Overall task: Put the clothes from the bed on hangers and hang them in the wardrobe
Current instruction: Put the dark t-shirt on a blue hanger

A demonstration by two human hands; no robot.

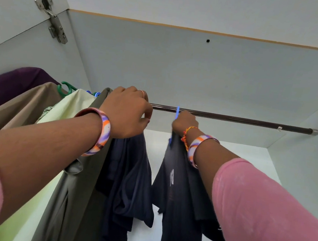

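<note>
Inside the wardrobe a dark rail (233,118) runs left to right. My right hand (185,123) grips the blue hanger (177,112) of a dark navy T-shirt (177,197); the hanger's hook sits at the rail. My left hand (127,111) is curled over the top of another navy garment (128,176) just below the rail, next to an olive garment (79,200). What the left fingers hold is hidden by the hand itself.
Left of my hands hang a pale green garment (69,107), a beige one (24,106) and a purple one (11,83), on green (67,89) and blue hangers. A door hinge (53,19) sits at the upper left. The rail's right half carries nothing.
</note>
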